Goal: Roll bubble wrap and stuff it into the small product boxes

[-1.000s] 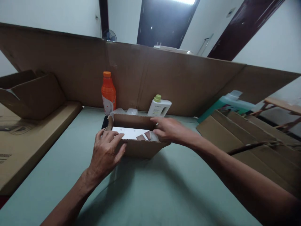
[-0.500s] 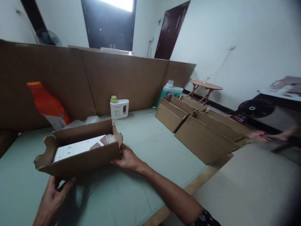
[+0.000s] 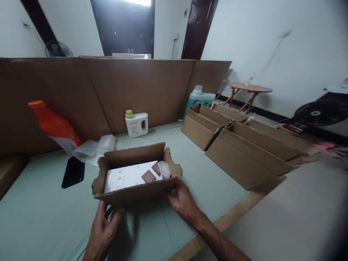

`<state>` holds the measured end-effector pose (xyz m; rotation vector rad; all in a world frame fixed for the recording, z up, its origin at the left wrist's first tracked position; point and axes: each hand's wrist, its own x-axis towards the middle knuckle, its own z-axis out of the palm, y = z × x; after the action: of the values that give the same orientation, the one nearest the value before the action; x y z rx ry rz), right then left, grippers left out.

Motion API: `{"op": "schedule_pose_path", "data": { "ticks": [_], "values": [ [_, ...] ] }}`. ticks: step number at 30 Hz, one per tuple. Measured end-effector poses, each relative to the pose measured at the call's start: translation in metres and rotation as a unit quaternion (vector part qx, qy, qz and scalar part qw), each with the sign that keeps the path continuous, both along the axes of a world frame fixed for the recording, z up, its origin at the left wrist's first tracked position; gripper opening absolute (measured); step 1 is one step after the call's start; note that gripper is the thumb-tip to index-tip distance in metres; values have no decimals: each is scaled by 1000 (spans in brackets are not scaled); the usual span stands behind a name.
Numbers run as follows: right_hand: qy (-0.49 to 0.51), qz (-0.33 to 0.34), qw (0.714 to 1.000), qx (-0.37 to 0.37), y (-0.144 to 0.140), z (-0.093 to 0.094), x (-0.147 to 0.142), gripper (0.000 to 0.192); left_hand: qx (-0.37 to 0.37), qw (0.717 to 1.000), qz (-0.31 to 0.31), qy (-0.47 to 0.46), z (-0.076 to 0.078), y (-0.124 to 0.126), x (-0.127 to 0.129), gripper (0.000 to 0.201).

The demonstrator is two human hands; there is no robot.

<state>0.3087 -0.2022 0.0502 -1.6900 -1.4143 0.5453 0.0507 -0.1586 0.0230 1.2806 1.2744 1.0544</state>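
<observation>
An open cardboard box is in front of me, tilted slightly. Inside it lie a white carton with brown squares on it and a clear bubble-wrap roll at the right end. My right hand grips the box's near right corner, fingers partly hidden beneath. At the near left underside, my left hand holds the box, thumb apart from the fingers, whose tips the box hides. Behind the box's left end is more bubble wrap, with a black phone lying on the green-covered table.
An orange-and-white bottle leans at the far left. A white bottle with a green cap and a teal liquid bottle stand near the cardboard wall. Several folded cardboard boxes line the right side, close to the table's wooden edge.
Both hands and the box have shifted right in the view. The black phone, hidden behind the box before, now shows at the left. More of the bubble wrap is visible.
</observation>
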Motion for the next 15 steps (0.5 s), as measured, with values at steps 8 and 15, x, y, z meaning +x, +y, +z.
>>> {"op": "schedule_pose_path", "data": {
  "ticks": [8, 15],
  "values": [
    [-79, -165, 983, 24, 20, -13, 113, 32, 117, 978, -172, 5, 4, 114, 147, 51],
    [-120, -220, 964, 88, 40, -47, 172, 60, 169, 968, -186, 19, -4, 190, 272, 60]
  ]
}}
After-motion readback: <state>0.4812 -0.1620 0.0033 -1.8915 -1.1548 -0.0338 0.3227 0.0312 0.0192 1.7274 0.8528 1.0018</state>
